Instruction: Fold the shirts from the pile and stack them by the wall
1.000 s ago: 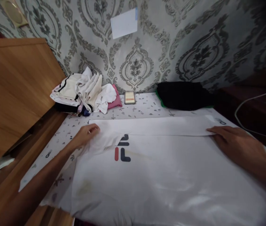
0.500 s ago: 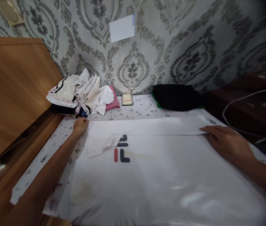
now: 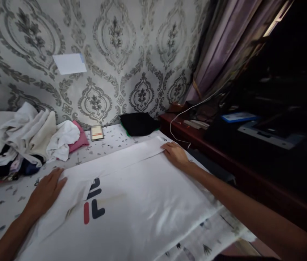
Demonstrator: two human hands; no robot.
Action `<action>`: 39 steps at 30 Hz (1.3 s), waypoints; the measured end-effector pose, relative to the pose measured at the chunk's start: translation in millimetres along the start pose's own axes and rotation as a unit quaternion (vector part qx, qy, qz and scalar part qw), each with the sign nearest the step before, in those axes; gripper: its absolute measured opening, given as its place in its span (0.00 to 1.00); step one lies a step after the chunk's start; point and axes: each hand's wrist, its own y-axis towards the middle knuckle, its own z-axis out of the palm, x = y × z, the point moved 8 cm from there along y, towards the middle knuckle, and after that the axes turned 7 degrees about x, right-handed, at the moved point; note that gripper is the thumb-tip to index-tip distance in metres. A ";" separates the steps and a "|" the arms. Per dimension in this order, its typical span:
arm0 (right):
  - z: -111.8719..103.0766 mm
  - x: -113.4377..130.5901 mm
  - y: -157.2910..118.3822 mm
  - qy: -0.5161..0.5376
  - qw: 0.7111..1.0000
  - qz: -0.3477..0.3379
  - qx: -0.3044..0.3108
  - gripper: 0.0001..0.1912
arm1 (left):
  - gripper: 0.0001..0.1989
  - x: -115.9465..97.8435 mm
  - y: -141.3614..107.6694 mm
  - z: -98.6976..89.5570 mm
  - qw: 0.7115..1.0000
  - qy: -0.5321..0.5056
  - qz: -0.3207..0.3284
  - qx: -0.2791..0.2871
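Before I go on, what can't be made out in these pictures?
Head view:
- White garment, near end: off the bottom edge.
- Clothes pile, left side: off the left edge.
- Logo, upper part: under the folded flap.
- Small square item's print: pixelated.
- Right hand's grip: hidden underneath.

Could pass freely above the white printed cloth (image 3: pixel 131 195), between left hand (image 3: pixel 45 190) and right hand (image 3: pixel 176 154). Was blocked beyond by the patterned wall (image 3: pixel 142 72), with heaped clothes (image 3: pixel 31 134) at left and a looping cable (image 3: pixel 170 127) at right.

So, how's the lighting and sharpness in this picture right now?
In the head view, the right side sinks into near-black beyond the dark red desk; a bright sliver shows beside the purple curtain; soft sheen marks the white cloth; the small square item is pixelated.
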 end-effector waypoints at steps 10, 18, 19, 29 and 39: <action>0.4 -49.4 55.5 0.062 0.983 0.158 0.070 0.20 | 0.39 -3.3 -1.1 0.9 0.999 -0.016 -0.014 0.043; 22.2 -30.6 100.5 0.018 0.979 0.190 0.077 0.13 | 0.34 2.8 -0.9 6.3 1.000 -0.012 -0.008 0.019; 22.7 -30.0 100.6 0.013 0.980 0.183 0.076 0.13 | 0.35 3.3 -0.8 7.0 1.000 -0.011 -0.008 0.020; 21.1 -25.9 96.7 -0.029 0.976 0.183 0.112 0.17 | 0.33 -13.6 -1.4 -7.1 0.999 -0.006 -0.009 0.041; 4.9 154.9 24.5 0.152 0.952 -0.266 0.025 0.13 | 0.22 -29.4 -38.7 -61.4 0.979 -0.200 0.031 0.031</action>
